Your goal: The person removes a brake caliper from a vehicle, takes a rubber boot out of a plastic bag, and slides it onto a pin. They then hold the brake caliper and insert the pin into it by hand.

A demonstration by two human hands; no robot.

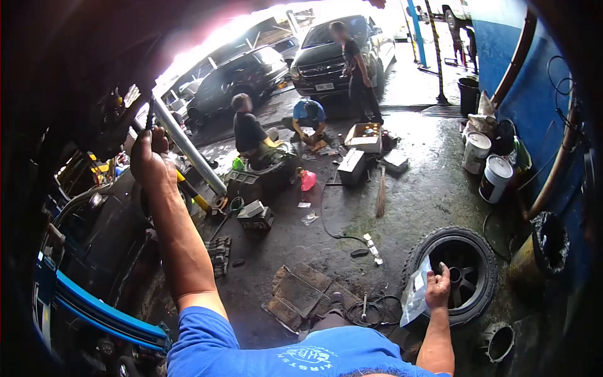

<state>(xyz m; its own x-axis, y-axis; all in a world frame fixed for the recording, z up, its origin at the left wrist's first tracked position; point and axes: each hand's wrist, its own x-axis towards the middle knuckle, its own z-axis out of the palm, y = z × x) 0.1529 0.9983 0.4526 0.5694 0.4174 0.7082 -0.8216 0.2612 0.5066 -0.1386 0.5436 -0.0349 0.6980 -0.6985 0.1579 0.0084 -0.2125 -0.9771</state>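
Observation:
My left hand (pixel 152 158) is raised at the left, under the dark underside of a vehicle (pixel 94 69). Its fingers curl around the lower end of a thin dark rod-like part (pixel 151 116); the dim light hides what exactly it grips. Lower right, my right hand (pixel 438 288) is closed on the edge of a clear plastic bag (pixel 414 296), with some pale thing inside that I cannot make out. Behind that hand and bag, a wheel with a black rim and tyre (pixel 480 267) lies flat on the floor.
Two people crouch or sit near a tyre (pixel 276 166), and another person (pixel 358 72) stands by a parked car (pixel 323 56). Cardboard pieces (pixel 301 292), a coiled black cable (pixel 370 311), a broom (pixel 381 195), a battery (pixel 256 218) and buckets (pixel 495 179) are spread around. A blue lift arm (pixel 103 314) extends lower left.

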